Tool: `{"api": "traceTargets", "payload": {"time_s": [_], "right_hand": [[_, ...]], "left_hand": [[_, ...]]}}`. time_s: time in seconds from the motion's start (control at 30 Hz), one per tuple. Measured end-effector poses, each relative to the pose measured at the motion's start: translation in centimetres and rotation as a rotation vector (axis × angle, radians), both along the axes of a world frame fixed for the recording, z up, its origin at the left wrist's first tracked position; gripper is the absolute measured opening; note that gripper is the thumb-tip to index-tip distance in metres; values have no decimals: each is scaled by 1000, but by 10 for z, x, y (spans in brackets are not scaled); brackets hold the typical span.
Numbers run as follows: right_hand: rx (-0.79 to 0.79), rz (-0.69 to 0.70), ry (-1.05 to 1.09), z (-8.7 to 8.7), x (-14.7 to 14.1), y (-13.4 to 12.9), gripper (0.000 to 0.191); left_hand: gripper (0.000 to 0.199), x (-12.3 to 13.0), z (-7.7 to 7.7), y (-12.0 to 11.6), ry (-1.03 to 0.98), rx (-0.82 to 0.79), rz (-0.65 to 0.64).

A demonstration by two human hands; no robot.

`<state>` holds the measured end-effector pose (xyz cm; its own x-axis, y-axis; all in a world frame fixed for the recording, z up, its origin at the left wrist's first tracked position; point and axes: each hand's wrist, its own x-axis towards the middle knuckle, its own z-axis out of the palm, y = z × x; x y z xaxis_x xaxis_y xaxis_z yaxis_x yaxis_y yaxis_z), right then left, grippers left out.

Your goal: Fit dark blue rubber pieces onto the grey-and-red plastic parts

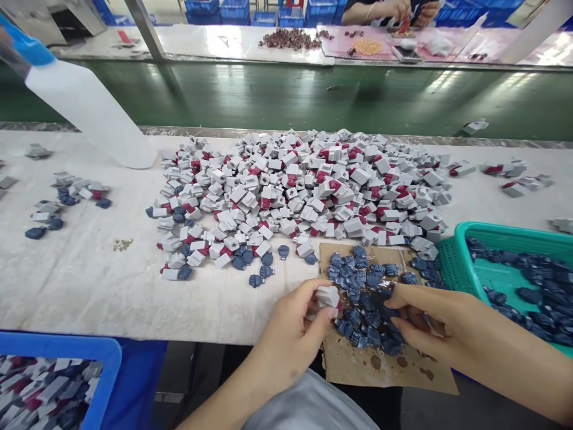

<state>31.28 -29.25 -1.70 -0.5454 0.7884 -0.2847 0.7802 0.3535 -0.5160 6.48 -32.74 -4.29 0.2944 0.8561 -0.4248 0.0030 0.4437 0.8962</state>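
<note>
Grey pile (304, 185) lies beyond the cardboard (380, 364).

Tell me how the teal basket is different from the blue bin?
The teal basket sits on the table by the right hand; the blue bin sits lower, in front of the table's edge, at the left. The basket holds only dark blue pieces; the bin holds grey pieces with red parts. The basket's wall is a mesh of holes; the bin's rim looks solid. Both are plastic and hold small parts.
</note>
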Motion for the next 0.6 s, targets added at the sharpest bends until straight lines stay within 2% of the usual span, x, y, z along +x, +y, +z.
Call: {"api": "traceTargets", "payload": {"time_s": [0.07,0.17,0.33,0.43,0.5,0.6], "right_hand": [[-1,-17,-17,2,8,-4,18],[76,-55,-31,2,18,-12,16],[236,-68,100,0,10,-21,7],[350,-130,177,-2,-1,-29,3],[408,-212,240,-3,-7,-36,11],[466,-313,348,-3,-15,-45,15]], "left_hand": [[35,2,2,-1,93,67,-36],[35,4,4,-1,118,94,-33],[34,4,1,-4,99,83,-7],[34,6,-3,-9,-40,26,115],[36,8,-5,-12,-215,-28,222],[43,12,-3,-14,-403,-135,278]]}}
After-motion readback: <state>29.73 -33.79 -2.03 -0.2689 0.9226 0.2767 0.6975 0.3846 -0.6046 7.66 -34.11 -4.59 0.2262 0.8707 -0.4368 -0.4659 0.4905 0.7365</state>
